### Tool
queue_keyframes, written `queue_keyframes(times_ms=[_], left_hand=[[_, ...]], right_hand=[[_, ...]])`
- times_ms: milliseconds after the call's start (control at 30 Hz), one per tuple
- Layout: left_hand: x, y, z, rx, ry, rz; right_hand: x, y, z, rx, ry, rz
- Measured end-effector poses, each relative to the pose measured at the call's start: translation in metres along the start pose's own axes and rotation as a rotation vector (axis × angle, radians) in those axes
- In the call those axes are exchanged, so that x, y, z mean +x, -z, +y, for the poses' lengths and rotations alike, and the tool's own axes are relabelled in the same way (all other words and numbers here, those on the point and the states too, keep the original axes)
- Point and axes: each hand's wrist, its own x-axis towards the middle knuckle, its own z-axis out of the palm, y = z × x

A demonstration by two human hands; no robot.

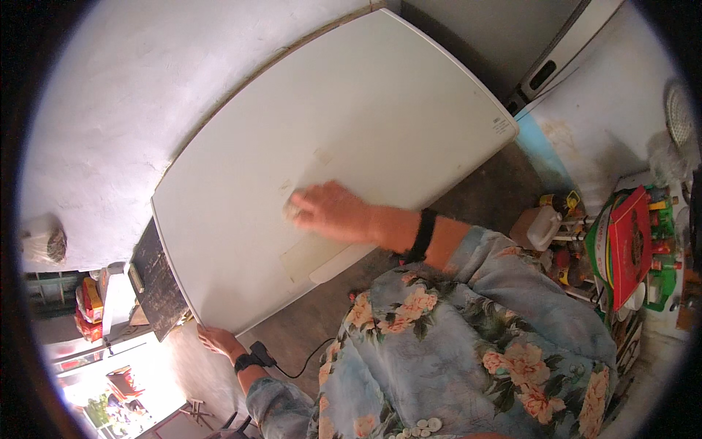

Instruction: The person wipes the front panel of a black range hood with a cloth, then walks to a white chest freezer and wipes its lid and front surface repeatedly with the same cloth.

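A large white panel (378,110), like an appliance lid, spans the middle of the view. It has rounded corners and a pale handle strip (340,263) along its near edge. Over its surface, my right hand (334,211) is blurred and holds a small pale wad (290,210), perhaps a cloth or sponge, against the panel. Yellowish residue marks (323,156) show close by, and a larger yellowed patch (301,258) lies beside the handle strip. At the near left corner, my left hand (218,339) grips the panel's edge, its fingertips partly hidden.
A white wall (137,82) borders the panel's far side. On the right, a rack holds a plastic jug (540,228), bottles (663,263) and a red bag (630,247). A dark board (156,280) stands at the left, above a bright doorway (109,389).
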Motion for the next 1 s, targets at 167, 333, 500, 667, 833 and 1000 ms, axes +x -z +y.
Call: queue_keyframes(times_ms=[167,333,500,667,833,1000], left_hand=[[-0.003,0.006,0.008,0.021,0.042,-0.003],[-0.002,0.004,0.005,0.038,0.042,0.000],[-0.001,-0.005,-0.004,0.052,0.032,0.046],[0.002,-0.008,-0.008,0.044,0.021,0.031],[0.003,-0.009,-0.007,0.061,0.043,0.014],[0.004,-0.012,-0.012,0.009,0.004,0.066]], right_hand=[[-0.051,0.078,0.114,-0.348,-0.291,0.017],[-0.147,0.169,0.194,-0.597,-0.695,0.067],[-0.216,0.202,0.179,-0.668,-1.025,-0.023],[-0.241,0.184,0.129,-0.763,-1.106,-0.146],[-0.224,0.185,0.142,-0.904,-0.862,-0.135],[-0.166,0.195,0.210,-0.796,-0.911,-0.215]])
